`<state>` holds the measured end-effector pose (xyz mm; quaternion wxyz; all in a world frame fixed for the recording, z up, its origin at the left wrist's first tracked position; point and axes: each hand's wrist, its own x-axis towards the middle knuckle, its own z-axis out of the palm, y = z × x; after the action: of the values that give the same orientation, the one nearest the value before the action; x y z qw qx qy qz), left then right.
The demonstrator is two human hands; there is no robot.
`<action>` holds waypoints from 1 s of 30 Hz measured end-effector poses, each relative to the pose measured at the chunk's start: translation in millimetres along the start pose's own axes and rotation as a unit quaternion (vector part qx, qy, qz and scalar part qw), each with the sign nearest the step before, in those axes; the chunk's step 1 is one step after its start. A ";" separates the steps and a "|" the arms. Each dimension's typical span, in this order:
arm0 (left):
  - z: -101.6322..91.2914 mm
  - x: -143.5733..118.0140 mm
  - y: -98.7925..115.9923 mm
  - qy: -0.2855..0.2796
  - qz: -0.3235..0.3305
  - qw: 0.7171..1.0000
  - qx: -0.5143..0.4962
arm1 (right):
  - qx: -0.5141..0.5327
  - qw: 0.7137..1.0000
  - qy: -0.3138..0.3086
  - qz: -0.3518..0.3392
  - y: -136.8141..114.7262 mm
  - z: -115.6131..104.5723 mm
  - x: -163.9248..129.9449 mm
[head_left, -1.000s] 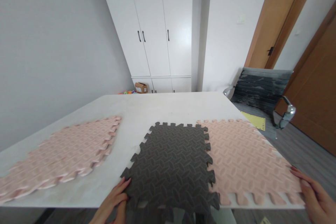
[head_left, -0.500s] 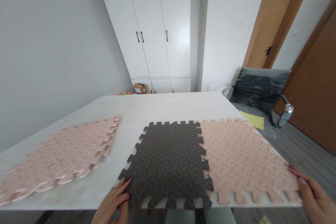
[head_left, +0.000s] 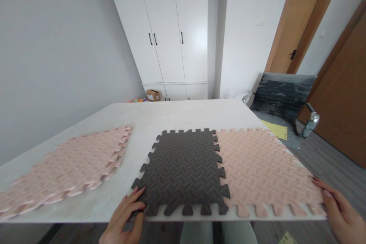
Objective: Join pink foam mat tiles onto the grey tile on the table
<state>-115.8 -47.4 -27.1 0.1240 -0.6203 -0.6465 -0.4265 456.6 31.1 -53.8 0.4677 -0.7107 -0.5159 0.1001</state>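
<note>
1. The left hand [head_left: 126, 219] lies at the near left corner of the dark grey foam mat [head_left: 183, 169]. Its grip is spread flat: the fingers [head_left: 135, 194] are apart and rest on the mat's corner, and the thumb sits at the table's near edge. It presses rather than clamps.
2. The right hand [head_left: 340, 213] is at the near right corner of the pink foam mat [head_left: 263, 167]. The fingertips touch the mat's outer edge; I cannot tell whether the grip closes on the edge or only rests against it.
3. Between the two grips the grey mat and the pink mat lie flat side by side, their toothed edges meeting along one seam. The near teeth of both sit just at the table's near edge.
4. Well left of the left grip, a stack of pink mats [head_left: 65, 167] lies on the same table, apart from the joined pair.
5. The table [head_left: 177, 114] is pale and matt, bare beyond the mats.
6. Beyond the grips stands a white cupboard [head_left: 168, 26] with its doors shut, against a grey wall. A small cardboard box [head_left: 153, 95] stands on the floor at its foot; what is in the box does not show.
7. Beyond the right grip, a grey chair [head_left: 281, 97] stands beside the table with a yellow sheet [head_left: 276, 130] on its seat, and wooden doors [head_left: 303, 26] behind.
</note>
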 end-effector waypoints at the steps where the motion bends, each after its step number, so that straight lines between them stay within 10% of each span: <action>1: -1.7 -0.2 -1.3 -0.022 -0.003 1.000 -0.001 | -0.001 1.000 0.001 0.002 2.7 0.2 0.6; 14: -25.3 22.4 -4.9 -0.148 0.082 0.984 0.056 | -0.020 1.000 -0.008 0.008 10.8 -1.6 2.9; 30: -25.3 28.4 -5.4 -0.176 0.083 0.981 0.025 | -0.022 1.000 -0.014 -0.001 11.5 -1.8 3.7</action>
<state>-135.7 -44.8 5.6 0.0587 -0.7341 -0.6147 -0.2825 466.7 32.9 -60.4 0.4448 -0.7187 -0.5254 0.0977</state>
